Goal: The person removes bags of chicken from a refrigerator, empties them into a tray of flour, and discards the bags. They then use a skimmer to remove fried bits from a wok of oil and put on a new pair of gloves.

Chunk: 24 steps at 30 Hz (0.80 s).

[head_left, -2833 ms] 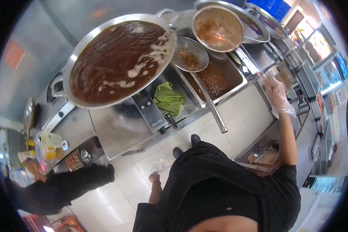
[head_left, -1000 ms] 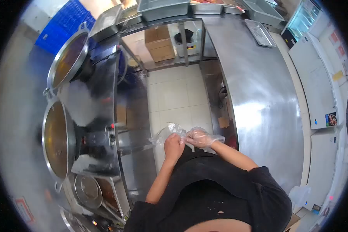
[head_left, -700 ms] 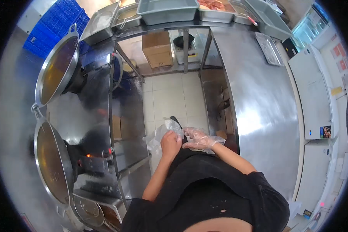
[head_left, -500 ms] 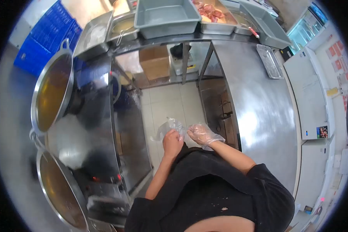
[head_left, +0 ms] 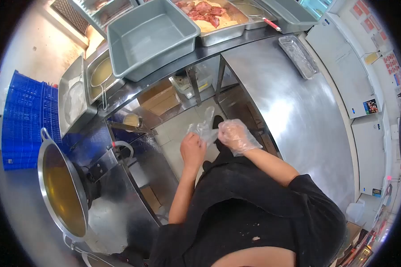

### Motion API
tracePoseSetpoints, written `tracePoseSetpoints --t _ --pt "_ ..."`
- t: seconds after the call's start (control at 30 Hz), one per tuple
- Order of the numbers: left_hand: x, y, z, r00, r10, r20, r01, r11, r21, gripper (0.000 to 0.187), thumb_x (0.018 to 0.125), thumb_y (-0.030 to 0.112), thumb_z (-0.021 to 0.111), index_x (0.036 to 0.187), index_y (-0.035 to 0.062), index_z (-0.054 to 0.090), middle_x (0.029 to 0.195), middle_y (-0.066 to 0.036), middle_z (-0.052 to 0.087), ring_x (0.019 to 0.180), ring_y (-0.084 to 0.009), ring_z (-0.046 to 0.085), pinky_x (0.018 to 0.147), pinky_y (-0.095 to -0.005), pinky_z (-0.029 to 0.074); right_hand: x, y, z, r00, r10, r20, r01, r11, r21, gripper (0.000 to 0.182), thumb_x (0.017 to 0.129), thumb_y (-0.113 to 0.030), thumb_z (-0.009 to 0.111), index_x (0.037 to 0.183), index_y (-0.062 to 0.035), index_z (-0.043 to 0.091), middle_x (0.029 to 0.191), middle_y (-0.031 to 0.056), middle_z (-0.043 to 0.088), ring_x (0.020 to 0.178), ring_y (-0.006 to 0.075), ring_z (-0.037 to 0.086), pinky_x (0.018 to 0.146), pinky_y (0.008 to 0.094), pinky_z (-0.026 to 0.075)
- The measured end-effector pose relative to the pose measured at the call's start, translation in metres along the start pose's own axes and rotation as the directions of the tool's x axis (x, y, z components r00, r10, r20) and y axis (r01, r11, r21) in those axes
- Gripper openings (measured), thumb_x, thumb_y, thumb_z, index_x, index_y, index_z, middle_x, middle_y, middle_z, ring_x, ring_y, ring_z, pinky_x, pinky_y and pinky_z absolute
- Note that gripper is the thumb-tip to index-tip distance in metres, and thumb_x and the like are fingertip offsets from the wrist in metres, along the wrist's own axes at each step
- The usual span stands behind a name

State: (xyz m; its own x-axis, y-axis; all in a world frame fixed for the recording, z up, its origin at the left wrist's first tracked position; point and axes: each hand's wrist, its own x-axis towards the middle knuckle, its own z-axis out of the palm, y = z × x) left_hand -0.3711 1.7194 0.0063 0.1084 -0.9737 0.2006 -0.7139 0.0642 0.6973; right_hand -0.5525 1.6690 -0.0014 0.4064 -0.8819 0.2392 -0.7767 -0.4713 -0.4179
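Bare and closed, my left hand (head_left: 193,151) pinches a crumpled clear plastic glove (head_left: 206,124) in front of my body. My right hand (head_left: 234,135) wears a similar thin clear glove, loose around the wrist. Its fingers are curled closed beside the loose glove and seem to grip its edge, though the fingertips are partly hidden. Both hands are close together above the floor, between the two metal counters.
A grey tub (head_left: 151,35) stands on the back counter beside a tray of raw meat (head_left: 205,15). At left is a wok of yellowish oil (head_left: 62,196) near blue crates (head_left: 29,120). A foil-like tray (head_left: 298,57) lies on the right counter (head_left: 294,120).
My view has turned, so the back counter and wok appear shifted. Both hands have risen slightly in view, still close together, with the loose glove still in my left hand.
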Motion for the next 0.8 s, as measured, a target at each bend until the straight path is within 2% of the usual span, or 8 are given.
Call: tracePoseSetpoints --t 0.1,0.17,0.23,0.3,0.4,0.47,0.57,0.8 --pt "0.053 -0.001 -0.004 0.996 0.071 -0.059 -0.07 0.997 0.022 0.02 0.064 0.003 0.065 0.06 0.001 0.046 0.07 -0.013 0.05 0.065 -0.0333 0.052 0.057 -0.0422 0.04 0.047 0.036 0.003 0.983 0.184 -0.023 -0.185 0.975 -0.127 0.016 0.074 -0.02 0.058 0.067 -0.0063 0.059 0.073 0.0129 0.063 0.075 0.033 0.061 0.069 0.045 0.048" --pt "0.097 0.001 -0.008 0.994 0.09 -0.068 -0.089 0.996 0.01 0.021 0.066 0.003 0.065 0.061 0.0003 0.045 0.068 -0.013 0.048 0.061 -0.0326 0.05 0.055 -0.041 0.038 0.082 0.053 -0.024 0.967 0.239 0.091 -0.24 0.971 0.002 0.02 0.076 -0.025 0.061 0.077 -0.0051 0.062 0.081 0.0133 0.065 0.08 0.0327 0.063 0.072 0.0449 0.049" --pt "0.144 0.008 -0.007 0.996 0.087 -0.032 -0.088 0.995 -0.039 0.022 0.068 0.003 0.065 0.061 -0.0001 0.045 0.067 -0.012 0.047 0.06 -0.0323 0.048 0.054 -0.04 0.037 0.12 0.067 -0.041 0.997 0.079 -0.016 -0.07 0.943 0.326 0.035 0.078 -0.036 0.066 0.094 -0.0043 0.062 0.092 0.0145 0.065 0.088 0.0329 0.063 0.078 0.0431 0.05" --pt "0.182 0.021 -0.001 0.998 0.064 0.024 -0.062 0.994 -0.09 0.022 0.069 0.002 0.065 0.062 -0.0004 0.044 0.066 -0.012 0.046 0.058 -0.032 0.047 0.053 -0.039 0.036 0.155 0.067 -0.059 0.993 -0.068 -0.092 0.1 0.909 0.405 0.05 0.075 -0.033 0.074 0.109 -0.0014 0.056 0.089 0.0147 0.061 0.084 0.0317 0.062 0.074 0.0389 0.051" --pt "0.235 0.043 0.019 0.984 0.146 0.1 -0.132 0.982 -0.136 0.023 0.07 0.002 0.064 0.064 -0.0019 0.042 0.067 -0.014 0.047 0.061 -0.0313 0.047 0.056 -0.0363 0.037 0.196 0.089 -0.048 0.978 -0.101 -0.183 0.159 0.928 0.336 0.036 0.077 -0.029 0.07 0.097 -0.0017 0.058 0.087 0.0156 0.06 0.082 0.0336 0.06 0.071 0.0408 0.05" --pt "0.26 0.05 0.029 0.96 0.247 0.129 -0.225 0.96 -0.169 0.023 0.072 0.002 0.063 0.064 -0.0017 0.042 0.066 -0.014 0.047 0.06 -0.0303 0.047 0.055 -0.0365 0.037 0.218 0.113 -0.024 0.982 0.078 -0.173 -0.038 0.975 0.22 0.023 0.078 -0.023 0.066 0.083 -0.0029 0.056 0.08 0.0158 0.058 0.076 0.0358 0.058 0.065 0.044 0.047" --pt "0.291 0.059 0.024 0.953 0.288 0.093 -0.282 0.957 -0.067 0.023 0.071 0.0 0.065 0.063 0.0013 0.044 0.067 -0.01 0.048 0.061 -0.0306 0.048 0.054 -0.0383 0.037 0.239 0.131 -0.041 0.91 0.347 -0.225 -0.275 0.914 0.3 0.018 0.077 -0.017 0.063 0.071 -0.0039 0.052 0.072 0.0148 0.055 0.069 0.0362 0.055 0.061 0.0454 0.043" --pt "0.336 0.047 0.04 0.946 0.313 0.08 -0.295 0.939 -0.177 0.025 0.071 0.005 0.069 0.064 0.0027 0.046 0.073 -0.009 0.053 0.067 -0.0296 0.053 0.059 -0.0385 0.041 0.252 0.142 -0.078 0.915 0.298 -0.273 -0.2 0.921 0.335 0.022 0.076 -0.013 0.065 0.066 -0.0054 0.046 0.064 0.0147 0.049 0.061 0.0358 0.052 0.055 0.0445 0.04"
